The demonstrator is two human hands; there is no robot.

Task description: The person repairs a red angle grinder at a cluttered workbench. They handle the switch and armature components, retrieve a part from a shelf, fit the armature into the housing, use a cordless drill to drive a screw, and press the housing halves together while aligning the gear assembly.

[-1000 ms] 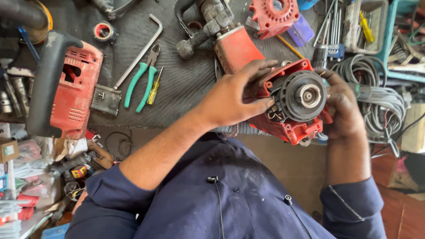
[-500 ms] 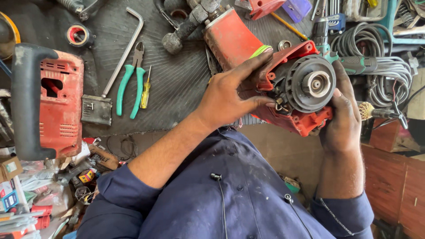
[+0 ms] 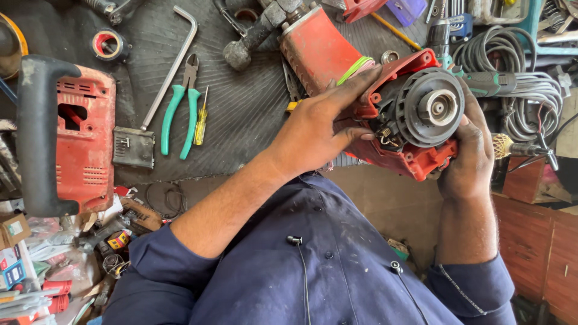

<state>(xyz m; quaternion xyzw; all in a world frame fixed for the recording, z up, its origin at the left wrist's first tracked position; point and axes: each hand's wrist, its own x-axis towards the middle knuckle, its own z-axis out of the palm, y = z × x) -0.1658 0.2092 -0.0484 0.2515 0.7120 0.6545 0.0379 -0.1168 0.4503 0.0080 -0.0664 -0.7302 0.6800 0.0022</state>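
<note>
Head view, looking down at a cluttered workbench with a dark ribbed rubber mat [image 3: 241, 114]. Both hands hold a red power-tool motor housing [image 3: 400, 123] at the right, just above the person's blue-sleeved arms. The left hand [image 3: 319, 129] grips its left side, fingers curled over the red casing. The right hand [image 3: 469, 150] cups its right side, fingers wrapped around it. A grey round fan [image 3: 430, 108] faces up. On the mat to the left lie green-handled pliers [image 3: 177, 111], a small yellow screwdriver [image 3: 201, 120] and a red handle casing [image 3: 81, 138].
</note>
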